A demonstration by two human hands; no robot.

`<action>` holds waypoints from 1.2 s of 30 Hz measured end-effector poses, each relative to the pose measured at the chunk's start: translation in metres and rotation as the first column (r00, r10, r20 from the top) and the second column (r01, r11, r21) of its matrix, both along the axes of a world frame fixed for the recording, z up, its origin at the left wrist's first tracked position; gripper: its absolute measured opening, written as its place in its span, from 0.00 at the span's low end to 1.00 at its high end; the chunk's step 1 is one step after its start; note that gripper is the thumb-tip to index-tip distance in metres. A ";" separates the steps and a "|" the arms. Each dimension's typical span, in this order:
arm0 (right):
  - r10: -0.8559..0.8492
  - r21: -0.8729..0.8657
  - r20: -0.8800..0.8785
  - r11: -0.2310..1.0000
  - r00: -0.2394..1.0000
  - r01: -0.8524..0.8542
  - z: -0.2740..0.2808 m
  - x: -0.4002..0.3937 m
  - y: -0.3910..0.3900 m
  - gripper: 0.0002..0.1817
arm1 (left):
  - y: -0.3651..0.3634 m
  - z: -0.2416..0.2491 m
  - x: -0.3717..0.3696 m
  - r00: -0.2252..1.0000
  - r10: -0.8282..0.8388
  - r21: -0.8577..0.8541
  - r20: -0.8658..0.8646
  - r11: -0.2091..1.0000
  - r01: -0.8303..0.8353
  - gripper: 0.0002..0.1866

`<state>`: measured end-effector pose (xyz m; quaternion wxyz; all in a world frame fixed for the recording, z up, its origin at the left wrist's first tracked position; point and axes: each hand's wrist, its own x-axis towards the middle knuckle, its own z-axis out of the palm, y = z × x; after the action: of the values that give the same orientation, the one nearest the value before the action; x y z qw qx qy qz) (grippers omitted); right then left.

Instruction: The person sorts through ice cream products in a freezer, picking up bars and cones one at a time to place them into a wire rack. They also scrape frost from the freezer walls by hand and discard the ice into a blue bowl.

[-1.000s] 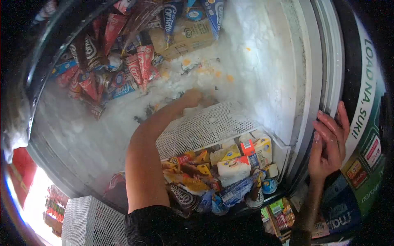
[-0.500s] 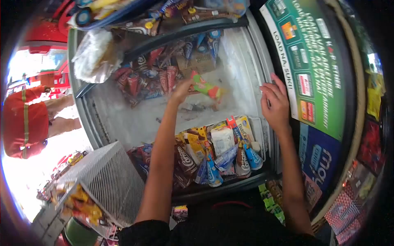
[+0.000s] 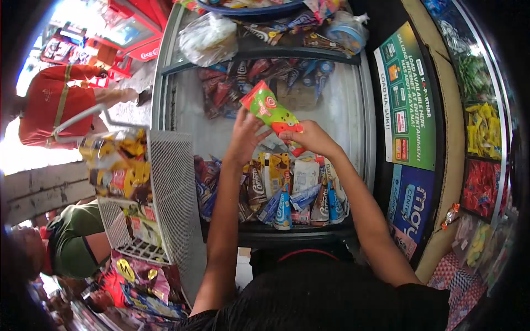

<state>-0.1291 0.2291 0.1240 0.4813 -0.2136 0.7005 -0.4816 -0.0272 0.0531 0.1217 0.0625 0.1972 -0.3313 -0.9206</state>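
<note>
A green and red ice cream wrapper [image 3: 271, 112] is held slanted above the inside of the chest freezer [image 3: 359, 118]. My right hand [image 3: 312, 138] grips its lower end, thumb across the front. Beside its left edge is my left hand [image 3: 243, 138], fingers apart and fingertips right at the wrapper. Below both hands, a front basket holds cone ice creams [image 3: 283, 207] in blue and brown wrappers and yellow packs [image 3: 274, 168]. Farther back inside the freezer lies a pile of red and blue cones [image 3: 221, 88].
A clear plastic bag [image 3: 208, 38] and a blue basin [image 3: 254, 11] rest on the freezer top. A white wire rack [image 3: 171, 187] with snack packs stands left. A green sign [image 3: 411, 99] lines the right side. People in red [image 3: 52, 105] and green [image 3: 74, 234] are at left.
The wrapper has come up closer to me. My right hand left the freezer's right edge and took its lower end; my left hand's fingers have spread. The view has shifted.
</note>
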 end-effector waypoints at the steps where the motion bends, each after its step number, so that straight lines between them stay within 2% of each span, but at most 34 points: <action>1: -0.022 0.016 -0.017 1.000 1.000 0.023 0.002 0.003 -0.004 0.20 | 0.009 -0.001 0.003 0.997 0.005 -0.069 0.076 0.998 0.000 0.24; 2: -0.004 0.013 -0.021 1.000 1.000 0.004 0.005 0.006 -0.006 0.20 | 0.016 -0.001 0.004 0.988 0.017 -0.139 0.151 0.990 0.004 0.24; 4: 0.028 0.055 -0.185 0.998 0.982 -0.018 0.018 0.017 -0.011 0.20 | 0.025 -0.003 0.004 0.988 0.099 -0.205 0.121 0.976 -0.072 0.20; 5: 0.039 0.047 -0.188 0.998 0.982 -0.030 0.013 0.023 -0.014 0.20 | 0.029 -0.004 0.004 0.978 0.192 -0.261 0.077 0.951 -0.166 0.17; 7: -0.158 -0.156 -0.264 0.981 0.951 0.120 0.005 0.034 -0.019 0.28 | 0.035 0.000 0.000 0.939 0.345 -0.329 0.011 0.888 -0.322 0.09; 10: -0.137 -0.186 -0.305 0.979 0.942 0.082 0.008 0.045 -0.023 0.28 | 0.035 0.003 0.000 0.890 0.455 -0.253 0.033 0.865 -0.433 0.08; 12: -0.147 -0.206 -0.295 0.975 0.944 0.088 0.011 0.052 -0.027 0.24 | 0.034 0.007 -0.001 0.885 0.463 -0.262 0.054 0.862 -0.435 0.08; 14: -0.195 -0.280 -0.114 0.947 0.974 0.157 0.011 0.059 -0.028 0.18 | 0.034 0.012 -0.002 0.853 0.508 -0.178 0.120 0.856 -0.485 0.08; 15: -0.196 -0.277 -0.113 0.948 0.974 0.158 0.016 0.062 -0.027 0.18 | 0.032 0.013 -0.001 0.853 0.507 -0.176 0.124 0.857 -0.484 0.08; 17: -0.161 -0.308 0.174 0.928 0.972 0.208 0.027 0.067 -0.023 0.13 | 0.025 0.013 -0.002 0.814 0.558 -0.121 0.163 0.830 -0.545 0.08; 18: -0.165 -0.304 0.169 0.929 0.972 0.210 0.025 0.069 -0.021 0.13 | 0.023 0.007 -0.003 0.816 0.554 -0.115 0.164 0.832 -0.542 0.08; 20: -0.302 -0.290 0.323 0.871 0.897 0.397 0.015 0.071 -0.020 0.13 | 0.017 -0.007 -0.006 0.880 0.443 0.098 0.171 0.881 -0.463 0.08; 21: -0.297 -0.296 0.320 0.871 0.900 0.392 0.015 0.069 -0.018 0.13 | 0.013 -0.004 -0.007 0.913 0.386 0.185 0.135 0.895 -0.406 0.09; 22: -0.307 -0.272 0.309 0.878 0.900 0.393 0.014 0.064 -0.013 0.12 | 0.007 -0.002 -0.006 0.911 0.391 0.182 0.130 0.894 -0.410 0.09; 24: -0.312 -0.250 0.295 0.887 0.903 0.388 0.013 0.053 -0.005 0.12 | -0.001 0.006 0.001 0.964 0.206 0.095 0.167 0.970 -0.224 0.09; 26: -0.501 -0.185 0.440 0.762 0.745 0.621 0.009 0.039 -0.001 0.11 | 0.000 0.012 0.008 0.946 0.243 0.122 0.213 0.954 -0.273 0.10; 27: -0.501 -0.240 0.365 0.764 0.785 0.599 0.001 0.032 0.000 0.11 | 0.004 0.011 0.009 0.939 0.307 0.030 0.158 0.948 -0.315 0.11; 28: -0.485 -0.251 0.368 0.770 0.794 0.586 0.003 0.031 -0.006 0.11 | 0.007 0.005 0.010 0.925 0.367 -0.063 0.097 0.930 -0.362 0.13; 30: -0.576 -0.217 0.336 0.723 0.745 0.656 0.009 0.032 -0.021 0.14 | 0.006 -0.011 0.007 0.896 0.441 -0.141 0.054 0.891 -0.431 0.13; 31: -0.552 -0.229 0.345 0.735 0.759 0.638 0.014 0.033 -0.029 0.14 | 0.006 -0.011 0.007 0.870 0.490 -0.088 0.057 0.870 -0.484 0.12; 33: -0.509 -0.314 0.498 0.649 0.702 0.693 0.025 0.034 -0.044 0.15 | 0.001 -0.011 0.008 0.828 0.560 -0.009 0.038 0.828 -0.560 0.09; 34: -0.474 -0.346 0.570 0.601 0.670 0.720 0.028 0.034 -0.052 0.16 | -0.001 -0.006 0.008 0.814 0.581 -0.019 0.025 0.814 -0.581 0.09; 36: -0.389 -0.384 0.631 0.595 0.671 0.706 0.025 0.028 -0.067 0.18 | -0.005 -0.001 0.009 0.777 0.628 0.120 0.030 0.770 -0.627 0.10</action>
<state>-0.1009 0.1625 0.1486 0.3663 0.0085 0.3960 -0.8420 -0.0180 0.0481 0.1208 0.3556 0.2944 -0.1886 -0.8668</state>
